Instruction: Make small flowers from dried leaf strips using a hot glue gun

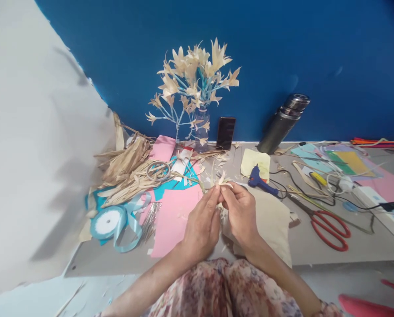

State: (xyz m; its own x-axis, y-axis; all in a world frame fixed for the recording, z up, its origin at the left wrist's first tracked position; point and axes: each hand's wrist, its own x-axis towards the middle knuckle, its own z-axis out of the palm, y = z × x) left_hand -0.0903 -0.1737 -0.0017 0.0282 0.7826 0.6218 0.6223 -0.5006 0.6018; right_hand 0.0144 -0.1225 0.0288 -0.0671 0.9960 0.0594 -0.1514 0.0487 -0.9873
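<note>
A small cream flower of dried husk (221, 178) sits in front of me, pinched at its base between the fingertips of both hands. My left hand (202, 222) is closed on it from the left, my right hand (240, 210) from the right, and the fingertips meet. The lowest part of the flower is hidden behind the fingers. Under my left hand lies a pink paper sheet (170, 224), while a cream sheet (273, 215) is beneath my right. Just beyond the right hand rests a blue glue gun (261, 181).
A bottle (202, 119) holding husk flowers (192, 70), a phone (226, 133) and a leaning flask (283, 123) stand by the blue wall. Dried husks (127, 165) and a ribbon spool (108, 222) lie left; red-handled scissors (331, 229), cords and a power strip (378, 211) lie right.
</note>
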